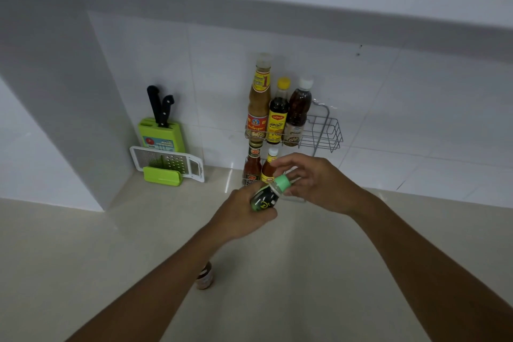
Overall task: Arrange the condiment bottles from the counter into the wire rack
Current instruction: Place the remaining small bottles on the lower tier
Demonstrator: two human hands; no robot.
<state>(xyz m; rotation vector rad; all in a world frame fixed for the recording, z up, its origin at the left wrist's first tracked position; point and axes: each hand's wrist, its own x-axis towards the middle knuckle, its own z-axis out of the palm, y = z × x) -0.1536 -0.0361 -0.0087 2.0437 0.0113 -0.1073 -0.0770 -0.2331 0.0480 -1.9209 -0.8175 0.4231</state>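
A dark bottle with a green cap (268,195) is held tilted above the counter, in front of the wire rack (326,130). My left hand (243,215) grips its body. My right hand (313,180) has its fingers at the green cap. The rack's upper tier holds three bottles: a tall brown sauce bottle (258,100), a dark yellow-capped bottle (278,112) and a white-capped bottle (298,112). Two smaller bottles, a red-sauce one (252,165) and a yellow-labelled one (268,165), stand on the lower tier. A small bottle (205,276) lies on the counter, partly hidden by my left forearm.
A green knife block (161,133) with two black-handled knives stands at the back left, with a white and green grater (166,165) leaning in front of it. The right part of the rack's upper tier holds nothing. A beige counter (291,272) spreads below my arms.
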